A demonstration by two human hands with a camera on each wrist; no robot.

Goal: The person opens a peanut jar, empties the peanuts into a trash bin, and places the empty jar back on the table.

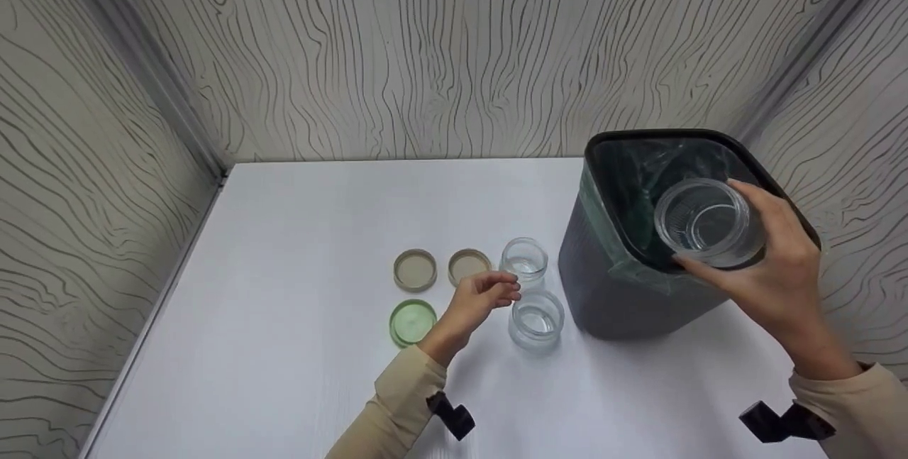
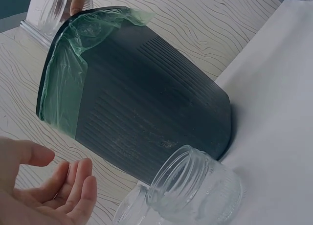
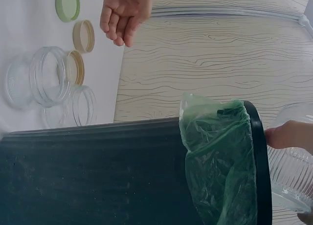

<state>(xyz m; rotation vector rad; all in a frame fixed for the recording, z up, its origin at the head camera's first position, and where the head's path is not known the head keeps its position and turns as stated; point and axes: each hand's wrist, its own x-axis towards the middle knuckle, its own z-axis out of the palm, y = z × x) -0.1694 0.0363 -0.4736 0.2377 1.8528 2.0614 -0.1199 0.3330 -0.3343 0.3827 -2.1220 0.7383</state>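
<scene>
R hand (image 1: pixel 773 260) grips a clear ribbed glass jar (image 1: pixel 706 221), fingers and thumb wrapped round its wall, tipped on its side w/ the mouth facing the camera, held right over the open top of the dark bin (image 1: pixel 610 289). The bin stands on the right of the white bench (image 1: pixel 284 232), lined w/ a green bag (image 3: pixel 215 151) folded over the rim. From the head view the jar looks empty, though glare on the glass makes that hard to be sure of.

L hand (image 1: pixel 482 296) hangs just above the bench w/ fingers loosely curled, holding nothing; its tips are close to the far jar (image 1: pixel 524 259), not clearly touching. A second open jar (image 1: pixel 536 318) stands just nearer, beside the hand and left of the bin. Left of them lie two tan lids (image 1: pixel 415 269) (image 1: pixel 469 265) side by side and a green lid (image 1: pixel 412 321) nearer.

To do the tipping well: keep the jar mouth inside the bin's rim, not over the liner fold, so whatever drops lands in the bag. Grip on the ribbed wall seems secure; turning the mouth further down would prob. need the wrist to roll while the jar stays centred over the opening.
</scene>
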